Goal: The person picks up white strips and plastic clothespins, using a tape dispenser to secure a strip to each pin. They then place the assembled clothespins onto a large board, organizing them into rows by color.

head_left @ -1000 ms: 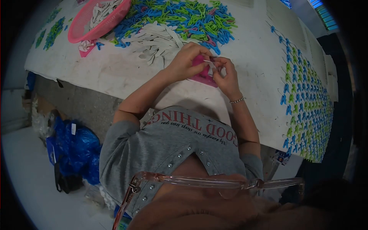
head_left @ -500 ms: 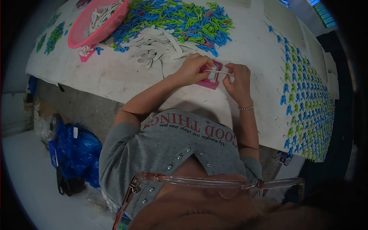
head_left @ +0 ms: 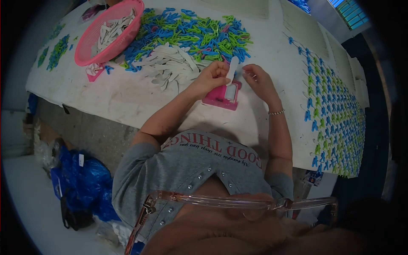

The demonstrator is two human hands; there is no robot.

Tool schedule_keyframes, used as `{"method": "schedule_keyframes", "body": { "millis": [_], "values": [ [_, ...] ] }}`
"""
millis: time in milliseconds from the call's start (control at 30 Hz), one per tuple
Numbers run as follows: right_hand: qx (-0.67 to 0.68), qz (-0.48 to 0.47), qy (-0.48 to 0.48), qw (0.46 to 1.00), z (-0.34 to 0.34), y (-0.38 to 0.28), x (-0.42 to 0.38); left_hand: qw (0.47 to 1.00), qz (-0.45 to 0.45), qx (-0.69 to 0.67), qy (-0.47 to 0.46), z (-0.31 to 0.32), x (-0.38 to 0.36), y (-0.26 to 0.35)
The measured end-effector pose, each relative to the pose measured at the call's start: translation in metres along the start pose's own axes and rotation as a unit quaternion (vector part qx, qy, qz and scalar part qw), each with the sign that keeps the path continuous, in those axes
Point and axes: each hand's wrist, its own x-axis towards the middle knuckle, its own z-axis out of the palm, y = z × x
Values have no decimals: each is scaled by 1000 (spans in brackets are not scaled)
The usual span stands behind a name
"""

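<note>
My left hand (head_left: pixel 211 79) pinches a flat white strip (head_left: pixel 232 69), which stands up from between its thumb and fingertips. Just below sits a pink plastic holder (head_left: pixel 219 97) with a pale rectangular insert, lying on the table. To the right of the strip, my right hand (head_left: pixel 259 83) is raised with its fingers bent and loosely apart, not touching the strip. Left of my left hand lies a heap of whitish strips (head_left: pixel 170 66), with blue and green clothespins (head_left: pixel 191 34) piled behind it.
A pink basket (head_left: pixel 80 51) of whitish strips leans at the back left, near a small pink piece (head_left: pixel 94 74). Rows of blue and green clips (head_left: pixel 331 114) cover the table's right side. Blue plastic bags (head_left: pixel 85 178) lie on the floor at left.
The strip, earlier stretched sideways between both hands over the pink holder, now stands upright in my left hand. My right hand has let go of it. The view has shifted slightly.
</note>
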Motion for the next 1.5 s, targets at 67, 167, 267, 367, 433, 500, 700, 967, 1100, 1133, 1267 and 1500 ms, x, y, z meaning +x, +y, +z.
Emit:
{"method": "schedule_keyframes", "body": {
  "millis": [67, 167, 267, 367, 433, 500, 700, 967, 1100, 1133, 1267, 1500],
  "values": [
    [-88, 2, -86, 992, 20, 13, 22, 997, -33, -63, -9, -2, 0, 9],
    [-196, -85, -96, 972, 41, 34, 47, 980, -40, -194, 5, 2, -5, 24],
    [-236, -76, -159, 956, 45, 44, 65, 955, -40, -290, -44, -3, -7, 23],
    [-269, -83, -180, 942, 37, 38, 63, 932, -61, -351, -72, -4, -9, 22],
    [-278, -76, -151, 945, 30, 33, 53, 919, -73, -382, -64, -4, -12, 24],
    [-288, -67, -124, 947, 21, 27, 43, 918, -78, -383, -59, -3, -13, 27],
    [52, 83, 9, 995, -2, -7, -5, 910, -103, -400, -44, 4, -18, 35],
    [343, -23, 126, 930, 12, -57, -60, 979, -45, -193, -44, 6, -13, 29],
    [328, -24, 111, 938, 16, -47, -71, 998, 10, -62, -20, 8, -20, 37],
    [329, -25, 111, 938, 18, -48, -72, 999, 32, -33, -23, 8, -21, 38],
    [350, -15, 109, 930, 25, -53, -72, 999, 47, -7, -19, 12, -23, 38],
    [358, -25, 93, 929, 28, -53, -71, 999, 35, 2, -16, 16, -24, 41]
  ]
}}
